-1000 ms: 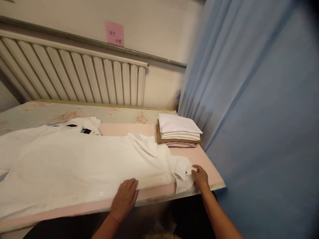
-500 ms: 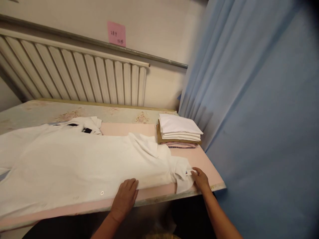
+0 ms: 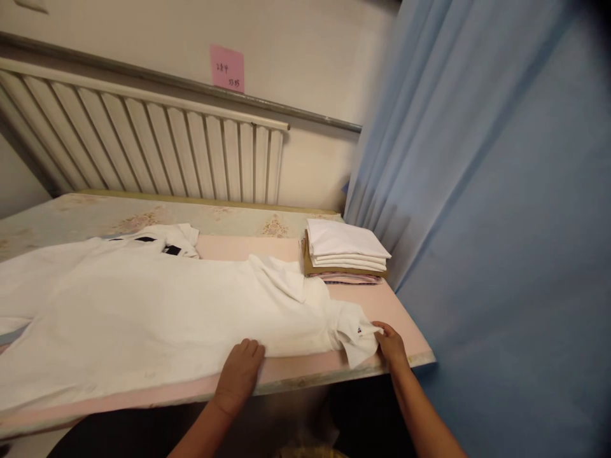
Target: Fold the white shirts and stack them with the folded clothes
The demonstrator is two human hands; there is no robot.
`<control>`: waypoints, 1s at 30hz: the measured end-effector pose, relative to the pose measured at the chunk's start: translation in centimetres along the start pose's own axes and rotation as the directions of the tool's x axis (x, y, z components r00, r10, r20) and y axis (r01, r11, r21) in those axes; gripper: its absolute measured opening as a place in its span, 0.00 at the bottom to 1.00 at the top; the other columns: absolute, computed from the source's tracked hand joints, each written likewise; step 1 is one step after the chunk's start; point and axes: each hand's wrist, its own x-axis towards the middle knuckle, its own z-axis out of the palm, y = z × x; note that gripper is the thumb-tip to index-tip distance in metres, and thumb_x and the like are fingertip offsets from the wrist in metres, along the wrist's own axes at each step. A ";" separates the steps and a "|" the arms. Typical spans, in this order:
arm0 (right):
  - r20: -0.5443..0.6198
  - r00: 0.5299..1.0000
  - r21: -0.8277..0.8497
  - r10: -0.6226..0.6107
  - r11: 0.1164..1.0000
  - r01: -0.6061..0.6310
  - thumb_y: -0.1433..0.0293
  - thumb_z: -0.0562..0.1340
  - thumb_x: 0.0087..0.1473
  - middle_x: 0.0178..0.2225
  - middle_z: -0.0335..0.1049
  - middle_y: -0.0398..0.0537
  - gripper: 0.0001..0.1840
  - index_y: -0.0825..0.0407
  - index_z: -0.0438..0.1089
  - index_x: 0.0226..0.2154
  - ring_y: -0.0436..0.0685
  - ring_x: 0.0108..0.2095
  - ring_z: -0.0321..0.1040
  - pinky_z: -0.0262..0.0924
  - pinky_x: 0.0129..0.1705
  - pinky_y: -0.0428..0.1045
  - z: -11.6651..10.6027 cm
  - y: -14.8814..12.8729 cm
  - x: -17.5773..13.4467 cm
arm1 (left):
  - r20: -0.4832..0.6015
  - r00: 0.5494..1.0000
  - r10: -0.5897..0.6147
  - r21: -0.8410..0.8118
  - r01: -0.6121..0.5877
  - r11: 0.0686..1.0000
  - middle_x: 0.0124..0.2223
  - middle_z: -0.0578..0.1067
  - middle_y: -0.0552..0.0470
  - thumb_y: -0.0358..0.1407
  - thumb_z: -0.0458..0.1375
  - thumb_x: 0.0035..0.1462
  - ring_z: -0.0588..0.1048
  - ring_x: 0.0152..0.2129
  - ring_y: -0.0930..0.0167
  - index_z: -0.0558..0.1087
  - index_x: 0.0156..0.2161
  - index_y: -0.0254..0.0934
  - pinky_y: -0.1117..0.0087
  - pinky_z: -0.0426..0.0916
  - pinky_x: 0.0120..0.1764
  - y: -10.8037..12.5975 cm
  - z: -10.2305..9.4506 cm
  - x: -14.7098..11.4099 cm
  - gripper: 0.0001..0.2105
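Observation:
A long white shirt (image 3: 162,312) lies spread across the table, wrinkled toward its right end. My right hand (image 3: 392,346) pinches the tip of that end between thumb and fingers; a small dark mark shows on the cloth beside it. At the shirt's near edge is my left hand (image 3: 242,366), its fingers curled together over the fabric, fingertips hidden. A folded flap of the shirt lies on top near the middle right.
A stack of folded clothes (image 3: 348,245), white on top, stands at the back right. Another white garment with black patches (image 3: 184,242) lies behind the shirt. A blue curtain (image 3: 477,222) hangs at the right, and a radiator (image 3: 167,146) lines the wall below a pink note (image 3: 227,69).
My right hand has drawn the shirt's end slightly to the right, lifting its near corner. My left hand stays at the near edge, its fingers more curled.

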 end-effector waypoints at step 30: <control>0.346 0.180 -0.136 -0.921 0.141 0.981 0.68 0.51 0.61 0.57 0.64 0.54 0.20 0.53 0.65 0.54 0.61 0.58 0.59 0.58 0.57 0.59 16.8 -10.2 -12.1 | -0.013 0.837 -0.547 -0.497 0.469 0.730 0.40 0.74 0.48 0.34 0.52 0.59 0.69 0.42 0.65 0.72 0.39 0.40 0.60 0.65 0.47 -4.3 -5.3 -6.3 0.07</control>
